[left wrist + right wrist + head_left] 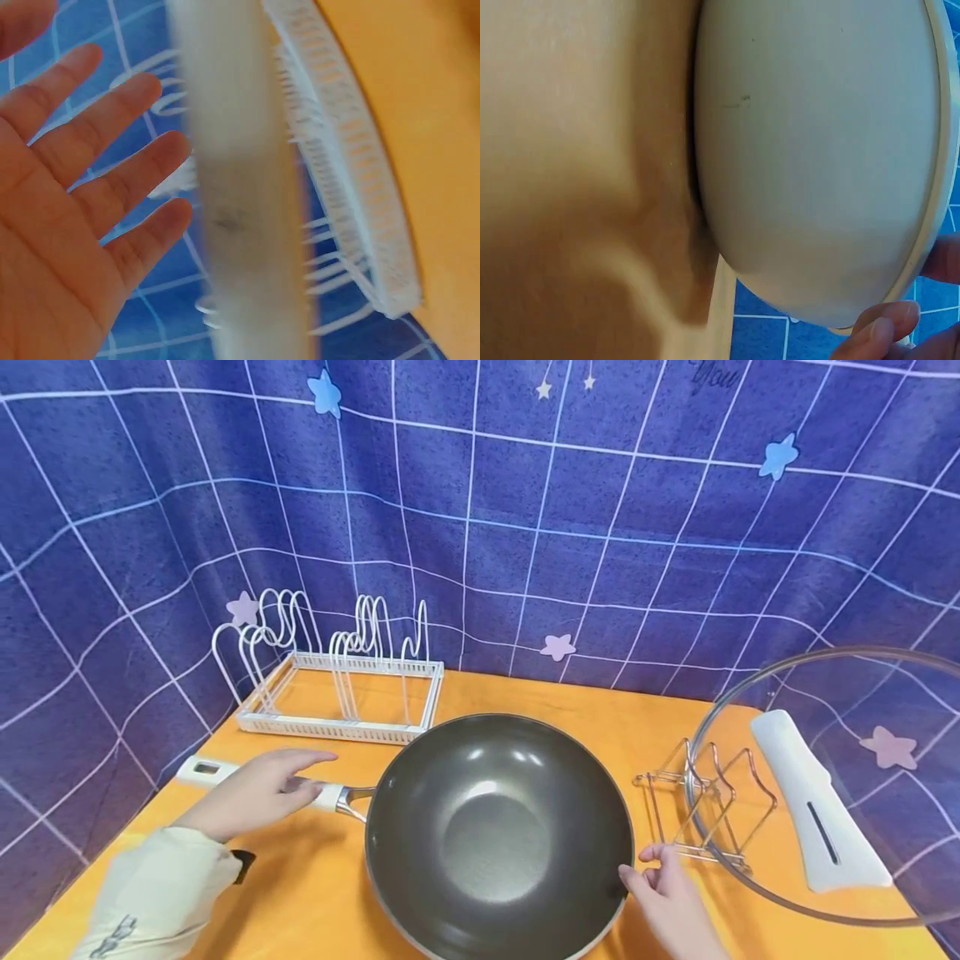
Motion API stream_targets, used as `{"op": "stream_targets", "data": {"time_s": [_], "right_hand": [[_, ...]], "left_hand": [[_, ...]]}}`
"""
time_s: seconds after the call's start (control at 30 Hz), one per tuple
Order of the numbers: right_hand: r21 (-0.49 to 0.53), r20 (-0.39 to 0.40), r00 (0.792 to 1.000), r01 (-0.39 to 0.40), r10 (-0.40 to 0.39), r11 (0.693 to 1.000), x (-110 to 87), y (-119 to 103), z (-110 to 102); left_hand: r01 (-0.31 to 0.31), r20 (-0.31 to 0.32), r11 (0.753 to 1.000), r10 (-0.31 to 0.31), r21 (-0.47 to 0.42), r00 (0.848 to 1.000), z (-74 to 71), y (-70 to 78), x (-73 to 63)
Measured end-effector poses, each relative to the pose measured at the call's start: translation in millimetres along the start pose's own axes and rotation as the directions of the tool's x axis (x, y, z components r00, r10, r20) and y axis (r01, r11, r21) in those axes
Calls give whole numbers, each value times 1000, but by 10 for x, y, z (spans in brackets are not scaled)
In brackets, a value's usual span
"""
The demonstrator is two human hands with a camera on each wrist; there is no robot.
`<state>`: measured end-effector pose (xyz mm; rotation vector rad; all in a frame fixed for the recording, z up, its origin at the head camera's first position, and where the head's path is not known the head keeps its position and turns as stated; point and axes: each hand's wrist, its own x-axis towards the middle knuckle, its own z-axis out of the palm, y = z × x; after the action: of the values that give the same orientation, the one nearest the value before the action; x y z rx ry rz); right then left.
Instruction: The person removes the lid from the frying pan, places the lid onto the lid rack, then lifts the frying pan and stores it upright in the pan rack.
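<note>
A dark-coated wok [495, 843] with a pale outer side [817, 150] sits on the orange tabletop. Its white handle [327, 797] points left. My left hand [262, 789] is over that handle; in the left wrist view its fingers [127, 105] are spread and straight, apart from the blurred handle [244, 187]. At the wok's right edge, my right hand [667, 897] pinches the rim, thumb on the inner side and curled fingers [885, 322] at the outer side. Part of the right hand lies outside the right wrist view.
Behind the handle stands a white wire rack [337, 729] with upright loops. To the right, a large glass lid [750, 881] with a white handle [825, 810] leans upright in a copper-coloured wire stand [652, 810]. A blue gridded curtain [525, 527] hangs behind the table [577, 697].
</note>
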<state>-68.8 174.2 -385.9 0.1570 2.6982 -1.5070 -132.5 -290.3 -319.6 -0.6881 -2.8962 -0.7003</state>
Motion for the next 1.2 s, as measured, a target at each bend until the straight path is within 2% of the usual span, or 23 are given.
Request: {"op": "stream_targets", "data": {"time_s": [0.1,0.23,0.4,0.53,0.77,0.87,1.0,1.2], "right_hand": [[-5,8,999,-38,38,999,-42,55,-14],[-23,-4,996,-84,84,996,-100,118,-26],[16,-44,998,-39,40,999,-138,148,30],[98,-64,998,-17,23,995,-126,124,90],[219,-60,993,-86,101,972,-84,29,117],[278,-16,995,-93,101,956,-93,13,133],[378,59,993,-116,101,919,-120,64,153],[352,47,995,-100,90,931,-178,63,145]], "left_hand": [[11,-1,1000,-11,25,1000,53,-58,35],[-12,-4,993,13,119,1000,117,-94,95],[-70,1,972,72,223,997,206,-118,109],[-55,10,959,55,277,998,264,-121,84],[-35,-6,956,38,293,999,299,-111,122],[-31,-9,956,35,291,999,317,-120,98],[-30,-3,955,32,295,999,362,-143,73],[-59,13,950,58,307,998,413,-110,176]]}}
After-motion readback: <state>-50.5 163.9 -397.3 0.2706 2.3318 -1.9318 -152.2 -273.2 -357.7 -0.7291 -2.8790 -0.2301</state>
